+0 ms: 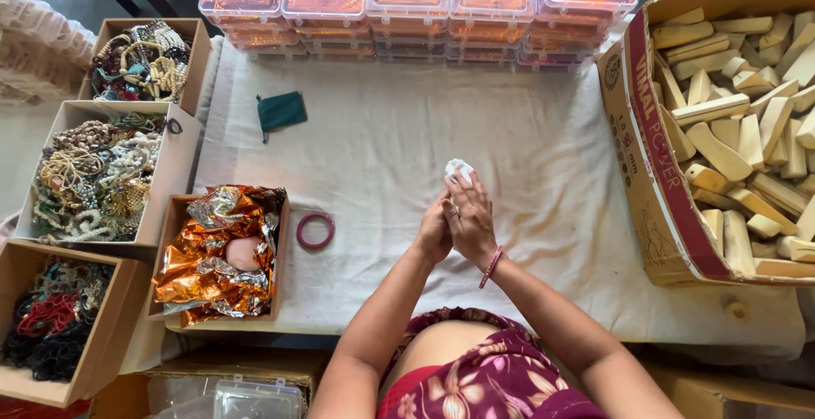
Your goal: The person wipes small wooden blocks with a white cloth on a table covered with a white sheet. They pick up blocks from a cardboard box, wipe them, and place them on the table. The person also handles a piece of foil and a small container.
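A small white crumpled piece (459, 168), likely tissue or thin wrapping, is held at the middle of the cloth-covered table (526, 139), pinched between the fingertips of the left hand (435, 230) and the right hand (469, 219), which are pressed together palm to palm below it. Both hands are closed narrowly on it; whether anything is wrapped inside cannot be told. It is judged light, soft and easily torn, best taken gently by its bunched edges. A pink bangle (315, 230) lies near on the left, beside a box of orange foil (222, 253). Clear lidded cases (407, 3) are stacked at the far edge, and a carton of pale wooden blocks (739, 130) stands at the right
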